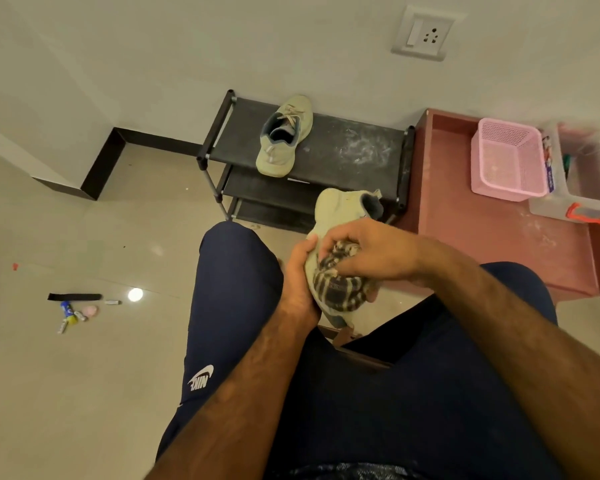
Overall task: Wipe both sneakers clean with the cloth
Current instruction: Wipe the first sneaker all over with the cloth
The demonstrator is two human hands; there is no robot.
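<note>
- Your left hand (298,271) grips the near sneaker (343,206) from its left side, thumb on the upper and fingers wrapped beneath, mostly hidden. That likely braces it against the rubbing.
- You hold it in the air between your knees, just in front of the shoe rack (354,147), probably so any side can be turned up.
- Your right hand (371,251) comes over the top, wrist bent, fingers curled and clamped on the bunched striped cloth (340,289), pressing it onto the shoe.
- The far sneaker (284,136) lies on the rack's top shelf, towards its left end, heel at the front edge, apparently awaiting its turn.
</note>
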